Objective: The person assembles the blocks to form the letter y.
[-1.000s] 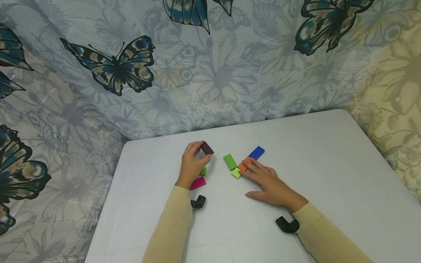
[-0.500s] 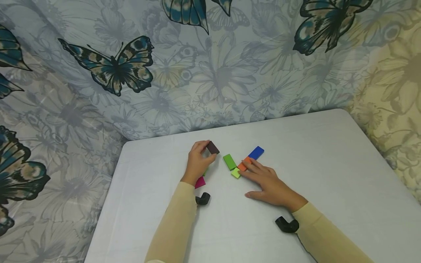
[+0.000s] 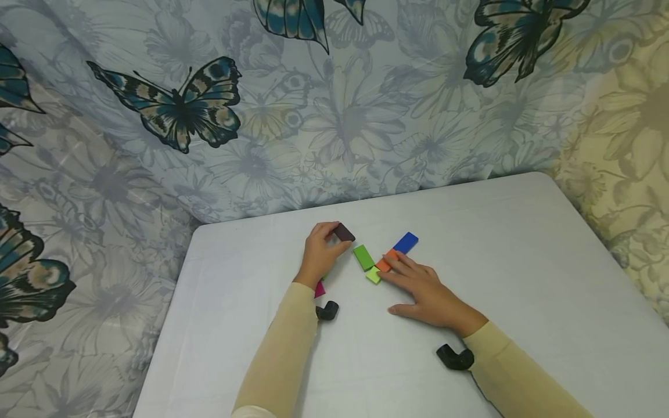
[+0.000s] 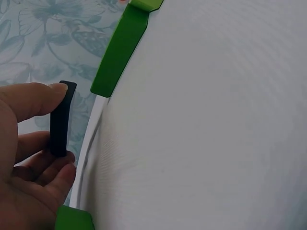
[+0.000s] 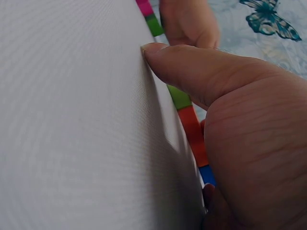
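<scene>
My left hand (image 3: 320, 253) pinches a dark brown rectangular block (image 3: 344, 232) between thumb and fingers, just left of and beyond a green block (image 3: 363, 258). In the left wrist view the dark block (image 4: 61, 120) is seen edge-on. The green block touches a small lime block (image 3: 373, 275) at its near end. Beside that lies an orange block (image 3: 387, 260), followed by a blue block (image 3: 406, 242) in line with it. My right hand (image 3: 431, 293) rests with fingers spread, its fingertips on the orange block and at the lime one.
A magenta block (image 3: 319, 289) lies by my left wrist, partly hidden. Next to it, another green block (image 4: 75, 218) shows at the bottom of the left wrist view. The white table (image 3: 496, 232) ends at a butterfly-patterned cloth (image 3: 355, 116) behind.
My left hand has moved right with the dark block, bringing it close to the green block and covering more of the magenta one. The right hand has stayed in place.
</scene>
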`<state>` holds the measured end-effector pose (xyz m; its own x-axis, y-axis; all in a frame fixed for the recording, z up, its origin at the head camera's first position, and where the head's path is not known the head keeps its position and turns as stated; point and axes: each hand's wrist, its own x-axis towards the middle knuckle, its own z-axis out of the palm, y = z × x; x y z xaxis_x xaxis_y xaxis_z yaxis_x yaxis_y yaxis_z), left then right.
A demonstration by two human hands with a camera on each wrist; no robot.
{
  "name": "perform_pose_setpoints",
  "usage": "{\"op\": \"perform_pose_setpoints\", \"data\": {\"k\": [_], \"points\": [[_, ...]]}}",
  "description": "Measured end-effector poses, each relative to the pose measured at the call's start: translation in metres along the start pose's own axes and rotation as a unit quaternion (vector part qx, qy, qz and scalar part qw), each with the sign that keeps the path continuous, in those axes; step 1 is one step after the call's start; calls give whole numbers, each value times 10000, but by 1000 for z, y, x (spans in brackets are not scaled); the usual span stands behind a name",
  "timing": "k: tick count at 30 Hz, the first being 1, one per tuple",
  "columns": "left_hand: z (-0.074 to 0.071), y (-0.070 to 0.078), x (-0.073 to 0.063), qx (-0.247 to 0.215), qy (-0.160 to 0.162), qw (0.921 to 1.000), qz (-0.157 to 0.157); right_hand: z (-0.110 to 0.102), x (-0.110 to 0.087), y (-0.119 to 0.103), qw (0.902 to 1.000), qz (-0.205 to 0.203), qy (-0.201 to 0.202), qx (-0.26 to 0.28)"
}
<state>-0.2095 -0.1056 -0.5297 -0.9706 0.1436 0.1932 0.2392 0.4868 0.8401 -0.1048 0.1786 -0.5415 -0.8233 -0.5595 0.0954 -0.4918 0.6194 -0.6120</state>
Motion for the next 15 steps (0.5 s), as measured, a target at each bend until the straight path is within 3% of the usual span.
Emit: {"op": "perform_pose_setpoints", "data": {"k": [6, 15], "points": [[1, 0, 0, 15, -53, 9998, -200, 1, 1, -1, 10000, 30, 22, 9], [3, 3, 3, 70, -101, 9998, -176, 2, 9, -4, 9991, 97, 416, 4]]}}
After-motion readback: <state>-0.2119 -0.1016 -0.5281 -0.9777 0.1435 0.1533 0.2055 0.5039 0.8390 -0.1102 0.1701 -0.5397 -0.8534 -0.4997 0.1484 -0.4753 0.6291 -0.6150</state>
